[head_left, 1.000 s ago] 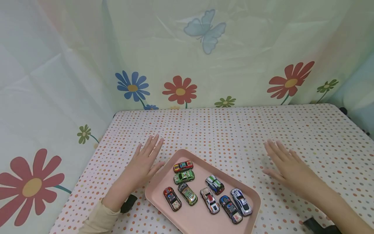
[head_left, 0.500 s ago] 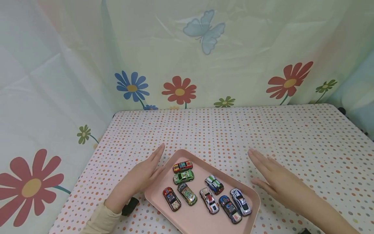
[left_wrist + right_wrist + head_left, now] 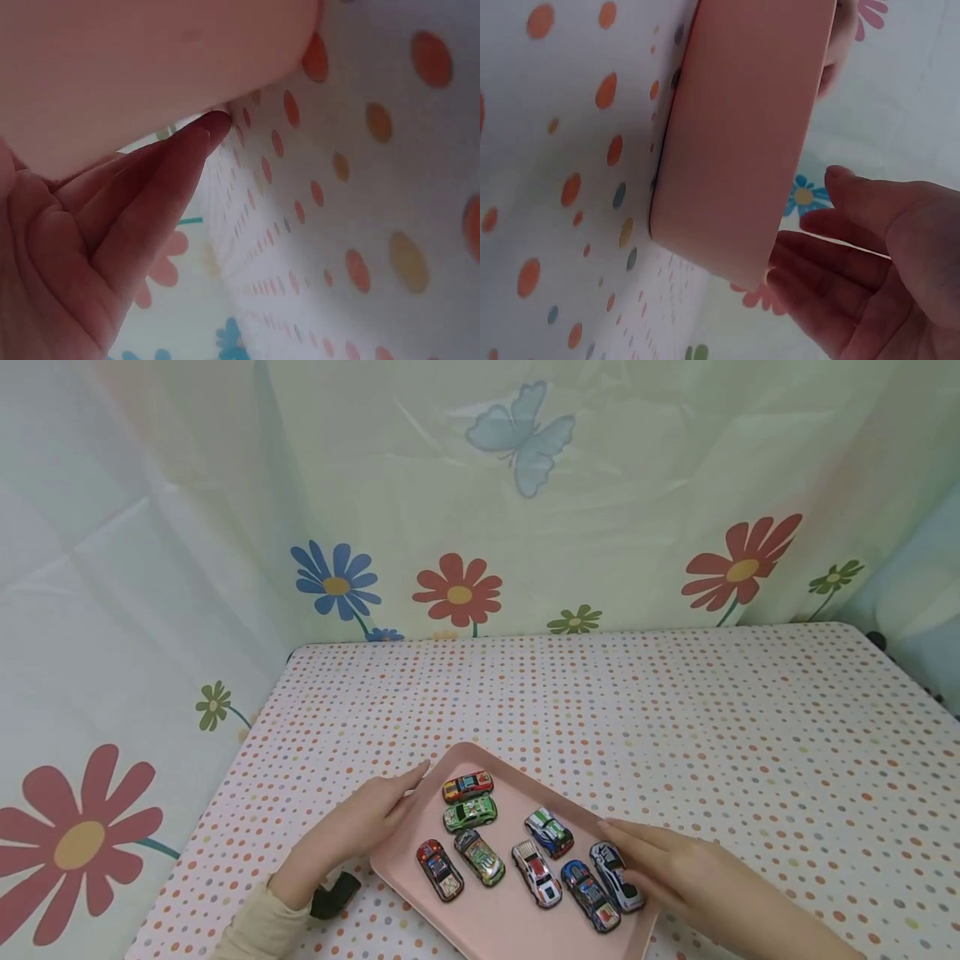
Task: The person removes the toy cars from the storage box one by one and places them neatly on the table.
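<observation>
I see eight toy cars (image 3: 536,872), markings too small to read, in the pink tray (image 3: 495,935) on the dotted table (image 3: 570,702). The left hand (image 3: 356,818) lies straight-fingered along its left side; the right hand (image 3: 693,877), thumb apart, extends fingers at its right corner.

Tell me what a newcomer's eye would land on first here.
Probably the eight brightly patterned toy cars lying in a pink tray near the front of the dotted table. Next, the left hand and right hand at the tray's two sides. Behind the table, a pale blue butterfly stands out high on the flowered backdrop.
</observation>
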Demonstrator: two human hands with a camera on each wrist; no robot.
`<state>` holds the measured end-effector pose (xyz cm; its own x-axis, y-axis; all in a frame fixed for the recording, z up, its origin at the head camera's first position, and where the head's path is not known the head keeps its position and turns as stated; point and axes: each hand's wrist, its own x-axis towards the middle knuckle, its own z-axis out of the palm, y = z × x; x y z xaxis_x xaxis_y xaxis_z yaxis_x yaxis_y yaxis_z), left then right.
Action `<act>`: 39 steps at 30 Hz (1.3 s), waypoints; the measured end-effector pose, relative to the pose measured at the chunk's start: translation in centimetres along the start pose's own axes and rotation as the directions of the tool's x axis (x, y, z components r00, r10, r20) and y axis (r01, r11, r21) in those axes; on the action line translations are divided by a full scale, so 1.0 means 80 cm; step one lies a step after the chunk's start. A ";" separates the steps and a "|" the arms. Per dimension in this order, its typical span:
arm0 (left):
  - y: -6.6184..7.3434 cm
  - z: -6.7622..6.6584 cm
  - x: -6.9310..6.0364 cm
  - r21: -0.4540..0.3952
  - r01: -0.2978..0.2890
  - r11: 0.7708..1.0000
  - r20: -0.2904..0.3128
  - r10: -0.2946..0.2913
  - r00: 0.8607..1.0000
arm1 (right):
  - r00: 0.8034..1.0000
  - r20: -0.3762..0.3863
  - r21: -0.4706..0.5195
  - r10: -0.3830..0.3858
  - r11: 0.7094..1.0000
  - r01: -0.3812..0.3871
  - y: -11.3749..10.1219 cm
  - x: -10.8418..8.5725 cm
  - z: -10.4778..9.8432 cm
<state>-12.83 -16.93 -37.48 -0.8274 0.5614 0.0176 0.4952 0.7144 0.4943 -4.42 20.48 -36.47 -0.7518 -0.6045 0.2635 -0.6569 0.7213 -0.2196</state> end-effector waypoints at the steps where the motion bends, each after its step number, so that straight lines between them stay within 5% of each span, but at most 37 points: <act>1: 0.000 0.000 0.000 -0.010 -0.005 1.000 0.003 0.005 1.000 | 1.000 -0.003 -0.007 -0.014 1.000 0.014 -0.001 0.000 0.002; 11: -0.002 0.001 0.001 -0.027 -0.009 1.000 0.014 0.009 1.000 | 0.990 0.135 -0.068 -0.048 0.996 0.057 -0.013 0.006 0.017; 21: -0.003 0.001 0.002 -0.024 -0.028 0.999 0.017 0.028 0.999 | 0.939 0.344 -0.096 0.010 0.995 0.024 -0.019 0.015 0.025; 25: -0.003 -0.001 0.001 -0.021 -0.035 0.999 0.017 0.035 0.999 | 0.934 0.355 -0.041 0.042 0.999 -0.029 -0.018 0.017 0.024; 32: -0.004 -0.001 0.001 -0.030 -0.039 0.999 0.017 0.039 0.999 | 0.959 0.282 -0.082 0.019 0.997 0.004 -0.020 0.019 0.026; 39: -0.003 0.000 0.001 -0.037 -0.036 0.999 0.015 0.037 0.999 | 0.898 0.408 -0.112 0.165 0.985 -0.130 -0.026 0.034 0.029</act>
<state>-13.04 -17.09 -37.58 -0.8047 0.5932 0.0230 0.5146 0.6777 0.5253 -5.22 16.59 -37.49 -0.8068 -0.5620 -0.1823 -0.5431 0.8269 -0.1458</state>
